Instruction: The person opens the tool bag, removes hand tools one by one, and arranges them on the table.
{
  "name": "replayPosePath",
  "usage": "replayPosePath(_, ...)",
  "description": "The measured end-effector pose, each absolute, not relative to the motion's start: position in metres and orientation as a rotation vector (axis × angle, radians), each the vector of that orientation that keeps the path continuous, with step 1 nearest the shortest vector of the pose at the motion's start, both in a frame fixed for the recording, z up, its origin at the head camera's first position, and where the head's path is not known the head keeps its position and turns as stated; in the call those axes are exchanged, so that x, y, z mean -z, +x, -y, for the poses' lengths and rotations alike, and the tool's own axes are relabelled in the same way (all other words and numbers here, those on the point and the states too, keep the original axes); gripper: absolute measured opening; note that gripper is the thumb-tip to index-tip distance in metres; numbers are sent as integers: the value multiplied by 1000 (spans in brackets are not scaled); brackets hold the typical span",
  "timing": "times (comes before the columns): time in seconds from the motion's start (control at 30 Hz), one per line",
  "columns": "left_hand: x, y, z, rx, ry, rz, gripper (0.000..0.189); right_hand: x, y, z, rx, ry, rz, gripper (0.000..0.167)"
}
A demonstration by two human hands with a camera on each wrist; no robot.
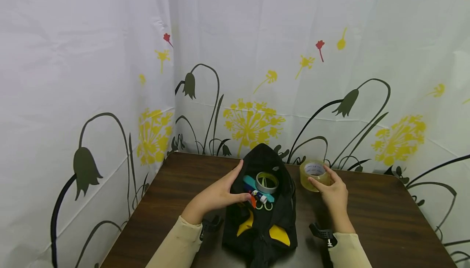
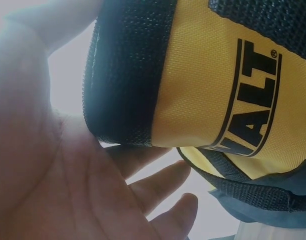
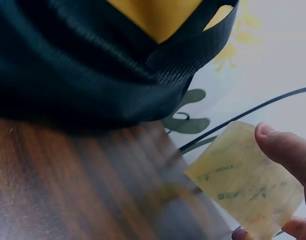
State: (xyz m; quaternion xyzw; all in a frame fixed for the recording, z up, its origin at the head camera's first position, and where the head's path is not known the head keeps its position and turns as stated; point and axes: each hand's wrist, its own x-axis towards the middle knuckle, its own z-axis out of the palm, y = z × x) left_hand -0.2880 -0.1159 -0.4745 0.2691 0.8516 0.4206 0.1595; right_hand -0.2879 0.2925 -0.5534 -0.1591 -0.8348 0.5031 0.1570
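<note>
A black and yellow tool bag (image 1: 258,235) lies on the table with its mouth spread open; the left wrist view shows the lettering "WALT" on its yellow panel (image 2: 198,75). My left hand (image 1: 214,194) holds the bag's left edge, with the thumb at the opening and the fingers along the outer side. Inside sit a small tape roll (image 1: 267,190), a glue stick (image 1: 263,199), a turquoise item (image 1: 249,180) and looped pale handles (image 1: 269,207). Right of the bag, my right hand (image 1: 335,194) pinches a wide roll of clear packing tape (image 1: 306,178) between thumb and fingers.
Beneath everything is a dark brown wooden table (image 1: 382,219). A white curtain (image 1: 257,35) with printed flowers hangs behind the table's back edge and along its left side. Each wrist wears a black strap mount (image 1: 321,232).
</note>
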Motion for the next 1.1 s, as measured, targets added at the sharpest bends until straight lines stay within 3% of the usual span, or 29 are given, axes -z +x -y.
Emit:
replayPosePath(0.57,474,-272,109,-1203,688,-2462,117,586,-289,-302,-1685,-316,2186,83)
replayPosePath(1.1,475,-261,102,-1198,699,-2479,117,594,-282,-311,-1899,-249,2162,90)
